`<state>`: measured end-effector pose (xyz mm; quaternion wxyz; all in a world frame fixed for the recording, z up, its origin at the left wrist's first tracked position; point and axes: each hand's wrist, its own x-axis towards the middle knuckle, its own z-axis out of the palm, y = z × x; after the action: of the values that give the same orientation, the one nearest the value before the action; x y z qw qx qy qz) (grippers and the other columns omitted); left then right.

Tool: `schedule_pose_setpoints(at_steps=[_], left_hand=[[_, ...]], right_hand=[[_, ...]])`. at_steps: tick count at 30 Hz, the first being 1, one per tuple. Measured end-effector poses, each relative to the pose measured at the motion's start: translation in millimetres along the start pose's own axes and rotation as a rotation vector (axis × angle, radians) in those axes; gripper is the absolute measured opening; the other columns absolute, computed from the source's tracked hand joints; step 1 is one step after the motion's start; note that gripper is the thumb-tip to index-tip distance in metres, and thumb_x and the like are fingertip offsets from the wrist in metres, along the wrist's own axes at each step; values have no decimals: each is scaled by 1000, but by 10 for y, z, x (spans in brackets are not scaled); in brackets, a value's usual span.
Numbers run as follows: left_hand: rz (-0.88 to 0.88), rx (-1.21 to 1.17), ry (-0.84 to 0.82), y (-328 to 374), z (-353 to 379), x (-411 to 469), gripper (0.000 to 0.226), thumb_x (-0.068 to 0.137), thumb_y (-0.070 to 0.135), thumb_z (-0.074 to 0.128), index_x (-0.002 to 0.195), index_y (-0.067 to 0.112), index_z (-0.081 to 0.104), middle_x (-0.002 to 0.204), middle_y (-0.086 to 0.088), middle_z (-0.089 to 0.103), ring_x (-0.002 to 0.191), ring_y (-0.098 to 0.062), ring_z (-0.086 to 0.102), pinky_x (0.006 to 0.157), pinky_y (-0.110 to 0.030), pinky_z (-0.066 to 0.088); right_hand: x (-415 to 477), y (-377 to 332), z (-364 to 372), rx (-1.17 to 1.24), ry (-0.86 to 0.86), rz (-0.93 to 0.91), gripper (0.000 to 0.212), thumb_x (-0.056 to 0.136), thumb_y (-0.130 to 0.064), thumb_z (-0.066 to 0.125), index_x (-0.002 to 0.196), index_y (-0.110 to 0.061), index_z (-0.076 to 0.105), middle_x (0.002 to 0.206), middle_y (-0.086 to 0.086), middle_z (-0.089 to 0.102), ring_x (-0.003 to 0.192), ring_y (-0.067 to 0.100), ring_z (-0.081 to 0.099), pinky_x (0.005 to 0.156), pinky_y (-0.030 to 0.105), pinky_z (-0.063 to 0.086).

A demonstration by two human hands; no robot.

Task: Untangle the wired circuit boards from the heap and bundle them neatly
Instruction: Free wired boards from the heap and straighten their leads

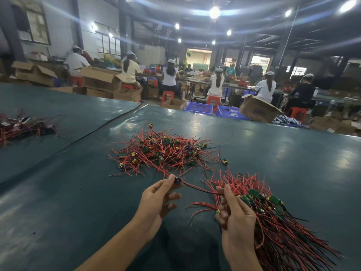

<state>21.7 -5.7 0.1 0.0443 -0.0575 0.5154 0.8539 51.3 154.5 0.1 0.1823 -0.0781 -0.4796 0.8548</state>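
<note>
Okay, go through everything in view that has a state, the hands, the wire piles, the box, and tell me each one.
Left hand: pinching a small dark part whose wire runs into the heap.
Right hand: gripping the bundle.
Bundle: gathered, wires roughly aligned.
Heap: tangled, lying on the table.
Far-left pile: lying untouched.
Cardboard box: open, tilted.

Dim workshop hall, ceiling lamps (214, 12), windows (108, 43), green table (58, 192).

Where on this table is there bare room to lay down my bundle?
Bare table left of your left hand, nearer than the heap. Also right of the heap, beyond the bundle. Crowded between heap and bundle, where loose wires cross.
</note>
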Motion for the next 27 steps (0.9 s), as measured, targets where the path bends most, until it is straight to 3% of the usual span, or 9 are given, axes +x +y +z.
schedule_pose_setpoints(at_steps=[4, 10, 15, 17, 19, 20, 22, 24, 27], left_hand=[[-78, -248, 38, 92, -73, 54, 40, 77, 38, 67, 103, 8, 69, 91, -3, 76, 57, -6, 66, 45, -16, 50], [-200, -363, -66, 131, -104, 61, 26, 67, 37, 72, 58, 16, 60, 58, 1, 52, 43, -10, 48, 42, -19, 44], [-335, -171, -241, 74, -29, 6, 33, 58, 37, 74, 59, 21, 46, 59, 3, 34, 48, -12, 33, 51, -24, 32], [-348, 5, -297, 38, -10, -35, 28, 57, 40, 74, 58, 21, 53, 59, 2, 39, 49, -12, 37, 54, -24, 36], [-348, 192, -394, 11, -3, -82, 25, 60, 44, 67, 54, 19, 64, 56, 3, 51, 50, -12, 47, 55, -24, 42], [-355, 245, -437, 1, -6, -91, 26, 64, 44, 63, 54, 20, 68, 55, 4, 54, 50, -11, 51, 55, -24, 44], [-391, 266, -462, -6, -23, -93, 26, 70, 42, 62, 59, 21, 71, 58, 3, 58, 52, -11, 56, 56, -24, 47], [-406, 262, -452, -19, -35, -94, 20, 71, 40, 68, 68, 20, 70, 61, -1, 60, 55, -14, 58, 59, -26, 49], [-349, 308, -463, -72, -28, -98, 30, 73, 46, 70, 81, 17, 69, 65, -1, 62, 60, -15, 62, 60, -27, 52]], right_hand=[[-17, 2, -10, -25, -59, 3, 33, 79, -37, 63, 76, -7, 78, 57, 1, 52, 42, 6, 33, 37, 18, 26], [-20, 57, 9, -60, -97, 48, 53, 76, -54, 54, 79, -7, 78, 59, 1, 54, 42, 8, 36, 36, 18, 27], [-77, 100, 68, -243, -186, 115, 52, 75, -49, 60, 83, 0, 75, 56, -5, 58, 43, 9, 32, 40, 20, 24], [-122, 126, 106, -332, -222, 111, 57, 71, -49, 64, 83, 7, 71, 54, -7, 58, 44, 10, 33, 43, 21, 26], [-174, 147, 153, -370, -295, 133, 46, 73, -45, 66, 82, -2, 77, 53, 3, 60, 46, 15, 48, 47, 26, 42], [-195, 151, 177, -375, -326, 149, 37, 76, -41, 66, 80, -6, 79, 60, 14, 66, 55, 23, 59, 58, 34, 52], [-193, 158, 200, -375, -306, 165, 25, 85, -27, 67, 76, -7, 79, 77, 28, 70, 73, 36, 66, 79, 50, 55], [-159, 172, 186, -393, -254, 116, 23, 89, -15, 66, 70, -11, 80, 77, 21, 73, 74, 33, 67, 81, 46, 54], [-153, 159, 174, -438, -217, 33, 30, 90, -12, 65, 64, -19, 78, 71, 10, 74, 69, 20, 70, 73, 32, 57]])
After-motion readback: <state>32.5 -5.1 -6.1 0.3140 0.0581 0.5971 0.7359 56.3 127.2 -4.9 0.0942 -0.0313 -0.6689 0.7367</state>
